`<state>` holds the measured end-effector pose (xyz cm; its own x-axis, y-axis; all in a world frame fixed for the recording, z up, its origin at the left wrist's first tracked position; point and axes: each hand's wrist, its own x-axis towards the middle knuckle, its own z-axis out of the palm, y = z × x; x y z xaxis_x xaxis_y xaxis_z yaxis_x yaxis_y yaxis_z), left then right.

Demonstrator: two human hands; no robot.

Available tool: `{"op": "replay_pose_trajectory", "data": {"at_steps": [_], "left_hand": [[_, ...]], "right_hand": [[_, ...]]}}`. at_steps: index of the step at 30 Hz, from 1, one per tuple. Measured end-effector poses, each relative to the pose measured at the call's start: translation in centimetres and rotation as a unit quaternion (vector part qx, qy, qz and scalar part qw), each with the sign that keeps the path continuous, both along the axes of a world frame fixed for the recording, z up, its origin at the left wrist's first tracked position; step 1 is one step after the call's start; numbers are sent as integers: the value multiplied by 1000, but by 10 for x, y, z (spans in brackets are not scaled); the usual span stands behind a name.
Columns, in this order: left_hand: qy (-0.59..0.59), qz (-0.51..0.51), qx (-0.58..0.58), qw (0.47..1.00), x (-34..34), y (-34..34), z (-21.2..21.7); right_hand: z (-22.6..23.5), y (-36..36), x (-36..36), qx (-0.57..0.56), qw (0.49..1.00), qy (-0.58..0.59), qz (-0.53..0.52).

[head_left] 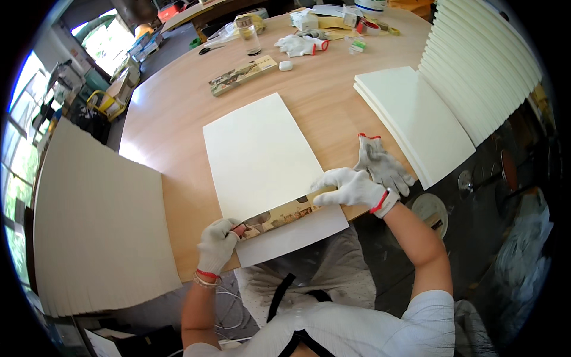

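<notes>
A large white board [262, 154] lies in front of me on the table. Along its near edge runs a long, narrow paper strip [279, 216] printed with a picture in brown and cream. A white sheet [291, 237] shows below the strip and juts past the table edge. Both my hands wear white knit gloves with red cuffs. My left hand [217, 244] is closed on the strip's left end, fingertip and thumb pinching it. Over the strip's right end rests my right hand [349, 189], fingers stretched onto the board and thumb apart; it partly hides that end.
A grey-white glove [382, 165] lies right of my right hand. White boards [410, 113] lie beside a tall fanned stack [482, 65]; another stack [107, 220] stands left. Farther back are printed strips [242, 75], a white case [285, 65], a jar [248, 37] and gloves [300, 44].
</notes>
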<state>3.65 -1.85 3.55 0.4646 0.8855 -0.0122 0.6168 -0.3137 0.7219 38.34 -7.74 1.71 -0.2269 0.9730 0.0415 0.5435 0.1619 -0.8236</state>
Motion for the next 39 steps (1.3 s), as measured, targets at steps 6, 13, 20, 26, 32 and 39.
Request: {"op": "replay_pose_trajectory", "data": {"at_steps": [6,13,20,26,32,39], "left_hand": [[21,32,-18,999,1,10,-11],[111,20,78,991,6,8,-10],[311,-324,345,825,50,67,28],[535,-539,279,588,135,53,45],[462,-555,299,624,124,67,44],[491,-583,209,612,144,68,62]], "right_hand": [[-13,-7,-26,48,988,-79,-122],[-5,-1,-28,-21,988,-34,-149],[-18,12,-19,23,975,-111,-192],[2,-21,47,246,895,-235,-289],[18,-30,10,145,987,34,-58],[-42,23,-221,356,916,-158,96]]}}
